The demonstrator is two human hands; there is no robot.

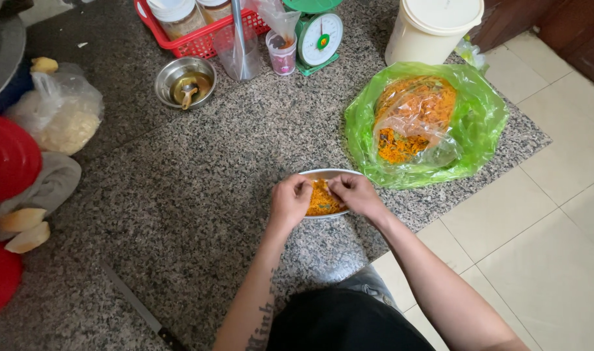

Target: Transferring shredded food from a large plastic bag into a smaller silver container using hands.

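Hands, left (pixel 290 198) and right (pixel 353 192), pinch orange shreds (pixel 323 200) in metal bowl (pixel 319 174); green bag (pixel 485 117) near.

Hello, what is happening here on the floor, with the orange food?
A person works both hands in a small metal bowl of orange shredded food: left hand and right hand pinch it. Beside it lies an open green plastic bag holding more. A kitchen scale stands behind.

Both hands, the left hand (pixel 290 200) and right hand (pixel 355 194), rest their fingertips in orange shredded food (pixel 323 199) in a small metal bowl (pixel 326 173) near the granite floor slab's (pixel 180 195) right edge. Just beyond it lies a green plastic bag (pixel 485 117) holding more of the orange shreds.
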